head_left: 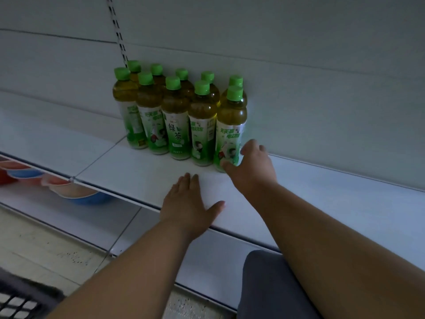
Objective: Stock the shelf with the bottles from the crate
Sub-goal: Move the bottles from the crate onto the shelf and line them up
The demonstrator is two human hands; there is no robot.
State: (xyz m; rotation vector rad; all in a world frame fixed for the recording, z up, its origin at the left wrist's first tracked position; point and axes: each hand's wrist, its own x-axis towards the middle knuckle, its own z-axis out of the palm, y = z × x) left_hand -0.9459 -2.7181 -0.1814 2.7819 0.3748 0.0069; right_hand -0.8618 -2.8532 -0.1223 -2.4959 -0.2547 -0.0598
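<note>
Ten green-capped tea bottles (181,116) stood upright in two rows at the back of the white shelf (322,192); the crate (20,300) sat lower left.

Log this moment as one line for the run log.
right hand: grips front-right bottle | left hand: flat on shelf | bottles: two rows

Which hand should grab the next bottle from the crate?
Probably the left hand. It lies flat and free on the shelf, on the same side as the crate at lower left. The right hand is busy gripping the front bottle.
</note>
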